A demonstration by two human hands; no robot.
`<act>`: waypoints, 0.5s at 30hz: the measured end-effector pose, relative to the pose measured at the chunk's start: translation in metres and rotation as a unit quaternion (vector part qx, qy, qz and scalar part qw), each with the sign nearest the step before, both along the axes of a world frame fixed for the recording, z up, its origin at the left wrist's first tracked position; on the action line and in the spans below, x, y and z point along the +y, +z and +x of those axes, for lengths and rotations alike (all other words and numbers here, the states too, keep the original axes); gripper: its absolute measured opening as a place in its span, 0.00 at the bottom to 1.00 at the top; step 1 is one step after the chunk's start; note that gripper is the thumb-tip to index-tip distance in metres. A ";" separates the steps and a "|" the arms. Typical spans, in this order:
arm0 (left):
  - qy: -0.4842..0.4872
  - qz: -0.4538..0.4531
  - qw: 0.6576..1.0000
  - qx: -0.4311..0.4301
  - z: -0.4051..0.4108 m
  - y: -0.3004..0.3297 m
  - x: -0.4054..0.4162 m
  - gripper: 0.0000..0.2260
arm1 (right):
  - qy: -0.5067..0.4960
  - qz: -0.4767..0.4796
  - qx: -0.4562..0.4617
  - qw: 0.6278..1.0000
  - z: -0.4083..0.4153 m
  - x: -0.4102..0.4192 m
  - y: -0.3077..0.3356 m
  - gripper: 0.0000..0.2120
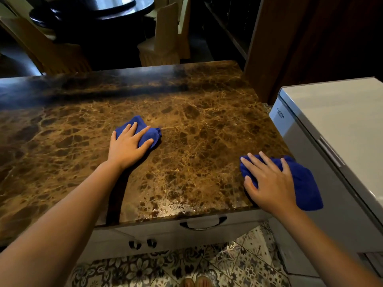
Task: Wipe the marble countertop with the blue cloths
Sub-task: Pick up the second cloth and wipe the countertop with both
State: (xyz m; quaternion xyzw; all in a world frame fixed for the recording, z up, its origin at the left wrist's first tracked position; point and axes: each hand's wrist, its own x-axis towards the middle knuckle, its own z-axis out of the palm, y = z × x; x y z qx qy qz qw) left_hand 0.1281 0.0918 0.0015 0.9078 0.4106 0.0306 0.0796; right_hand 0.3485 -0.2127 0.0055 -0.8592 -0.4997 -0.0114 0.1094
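Both my grips lie flat and open-palmed, my left hand [126,146] pressing one blue cloth [143,131] mid-table [207,112] and my right hand [269,181] pressing the other cloth [304,183] at the near right corner, so the unwiped stretch between them lies closer to my left.

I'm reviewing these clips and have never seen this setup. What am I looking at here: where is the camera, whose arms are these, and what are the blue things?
No machine here: a person wears one wide-angle camera on the head, looking down at their own bare arms. The left hand presses flat on a bunched blue cloth mid-counter. The right hand presses a second cloth at the right edge of the marble countertop, partly overhanging it. Neither cloth is gripped. A wet patch shines near the front edge. A white appliance stands to the right.
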 end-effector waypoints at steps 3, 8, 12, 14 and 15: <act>-0.059 0.003 0.998 -0.004 -0.011 -0.002 -0.021 0.26 | 0.000 -0.002 -0.004 1.000 0.001 -0.001 -0.001 0.28; -0.137 -0.010 0.990 -0.011 -0.039 -0.006 -0.085 0.27 | 0.007 -0.004 -0.005 1.000 0.000 -0.001 -0.002 0.29; -0.179 -0.002 0.984 -0.017 -0.052 -0.009 -0.122 0.28 | 0.009 -0.003 -0.005 1.000 0.000 -0.002 -0.002 0.29; -0.195 0.006 0.980 -0.030 -0.056 -0.010 -0.132 0.30 | 0.007 -0.001 -0.007 1.000 0.001 -0.002 -0.001 0.29; -0.201 0.010 0.979 -0.036 -0.057 -0.010 -0.136 0.30 | 0.006 0.000 -0.009 1.000 0.000 -0.002 -0.001 0.29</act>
